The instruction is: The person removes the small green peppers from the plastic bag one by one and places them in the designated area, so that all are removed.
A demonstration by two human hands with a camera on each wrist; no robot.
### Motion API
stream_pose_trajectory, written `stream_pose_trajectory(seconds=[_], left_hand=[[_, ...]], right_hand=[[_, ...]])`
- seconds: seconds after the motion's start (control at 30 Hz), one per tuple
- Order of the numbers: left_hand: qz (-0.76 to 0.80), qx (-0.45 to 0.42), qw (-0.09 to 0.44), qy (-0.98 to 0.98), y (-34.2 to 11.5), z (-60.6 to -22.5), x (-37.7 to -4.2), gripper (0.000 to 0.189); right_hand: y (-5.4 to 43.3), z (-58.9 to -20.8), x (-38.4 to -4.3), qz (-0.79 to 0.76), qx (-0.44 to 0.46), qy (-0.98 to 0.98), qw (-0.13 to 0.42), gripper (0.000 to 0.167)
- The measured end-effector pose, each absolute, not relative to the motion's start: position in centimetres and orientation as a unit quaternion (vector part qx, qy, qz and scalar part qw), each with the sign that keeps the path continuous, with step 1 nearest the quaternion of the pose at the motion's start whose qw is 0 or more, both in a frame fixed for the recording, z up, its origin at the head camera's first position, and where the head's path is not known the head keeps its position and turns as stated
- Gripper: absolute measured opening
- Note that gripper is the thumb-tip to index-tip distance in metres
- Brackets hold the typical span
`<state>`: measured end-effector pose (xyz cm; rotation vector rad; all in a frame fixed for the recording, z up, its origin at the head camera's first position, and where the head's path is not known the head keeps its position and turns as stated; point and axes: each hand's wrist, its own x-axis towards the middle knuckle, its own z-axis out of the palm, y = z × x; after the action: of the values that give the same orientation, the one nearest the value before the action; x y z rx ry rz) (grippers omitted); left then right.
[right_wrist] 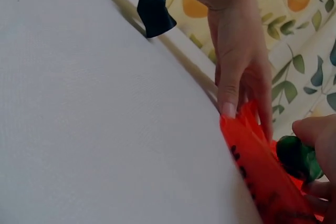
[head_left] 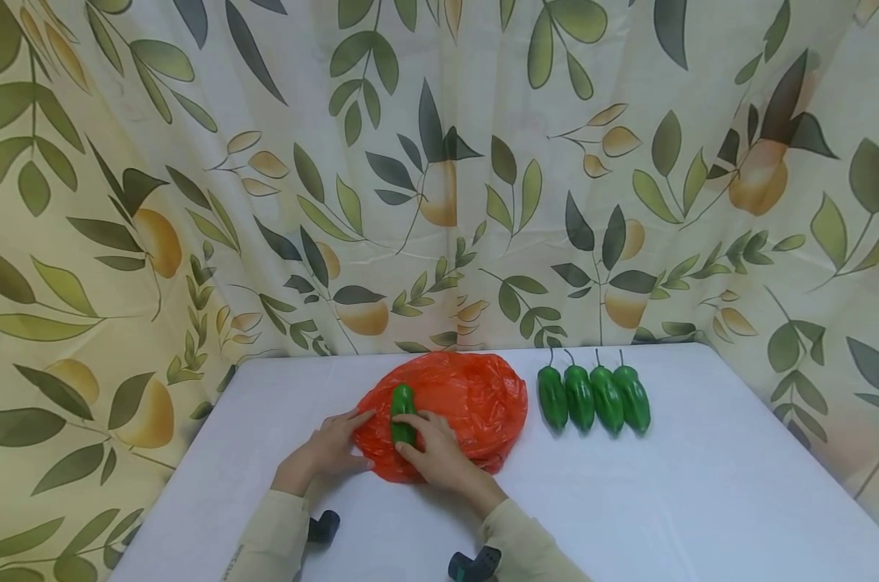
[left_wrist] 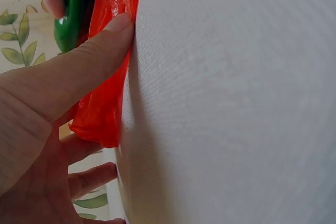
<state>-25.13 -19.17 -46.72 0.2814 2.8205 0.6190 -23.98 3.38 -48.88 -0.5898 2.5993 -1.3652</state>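
A crumpled red plastic bag [head_left: 476,404] lies flat on the white table. My right hand [head_left: 443,461] grips a green pepper [head_left: 403,398] over the left part of the bag, thumb on one side and fingers on the other. At the bag's left edge, my left hand [head_left: 329,451] holds the plastic between thumb and fingers. The left wrist view shows that thumb on the red plastic [left_wrist: 102,111], with the other fingers spread below. Dark printing marks the bag [right_wrist: 252,166] in the right wrist view, where the held pepper [right_wrist: 296,156] is partly hidden by my right fingers.
Several green peppers [head_left: 580,398] stand in a row right of the bag, stems toward the back. A curtain [head_left: 454,202] printed with leaves and fruit hangs behind the white table [head_left: 672,501]. Dark wrist devices [head_left: 474,564] sit at both cuffs.
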Motion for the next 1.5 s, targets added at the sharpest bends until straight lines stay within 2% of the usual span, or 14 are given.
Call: stream_pose_trajectory(seconds=[0.6, 1.13, 1.5], left_hand=[[0.224, 0.083, 0.121, 0.963, -19.0, -46.8, -25.0, 0.086], [0.236, 0.081, 0.118, 0.961, -19.1, -46.8, -24.8, 0.087], [0.239, 0.077, 0.117, 0.961, -19.1, -46.9, -24.7, 0.086]], right_hand=[[7.1, -47.0, -24.0, -0.523, -0.198, 0.825, 0.083, 0.047], [11.5, -46.2, -22.7, -0.506, -0.162, 0.846, 0.053, 0.045], [13.4, -45.5, -22.2, -0.487, -0.177, 0.854, 0.038, 0.045]])
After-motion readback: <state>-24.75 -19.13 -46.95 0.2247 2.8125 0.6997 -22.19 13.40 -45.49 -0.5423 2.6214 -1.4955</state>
